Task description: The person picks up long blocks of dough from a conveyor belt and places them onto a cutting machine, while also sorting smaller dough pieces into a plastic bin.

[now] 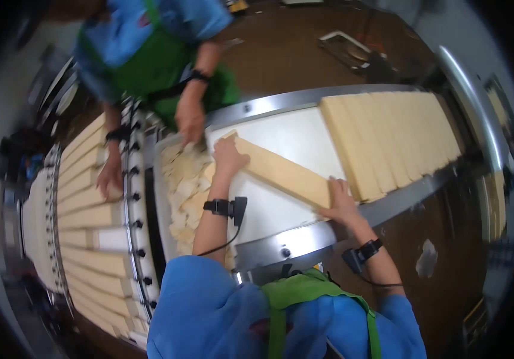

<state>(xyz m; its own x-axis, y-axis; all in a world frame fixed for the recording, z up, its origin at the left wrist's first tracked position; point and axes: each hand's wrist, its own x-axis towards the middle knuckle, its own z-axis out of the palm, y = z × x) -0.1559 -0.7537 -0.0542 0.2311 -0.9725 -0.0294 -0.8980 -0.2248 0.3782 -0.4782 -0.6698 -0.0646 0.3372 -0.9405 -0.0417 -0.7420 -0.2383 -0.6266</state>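
A long pale-yellow block (284,170), like a thick slab of food, lies slantwise over the white board (263,209) between my hands. My left hand (230,157) grips its far left end, fingers wrapped over the edge. At the near right end, my right hand (342,204) is closed round the corner, with the thumb along the side. Right of it, a row of similar pale-yellow blocks (394,137) lies packed side by side, close to my right fingertips. Beside my left forearm, a tray of thin, broken pale pieces (188,185) sits at the board's left edge.
Across from me a person in a green apron (128,78) has one hand (190,116) over the pieces and the other (110,176) at a curved conveyor (113,239) carrying spaced blocks. Metal rails (287,242) edge the board. A steel tube (472,99) stands at the right.
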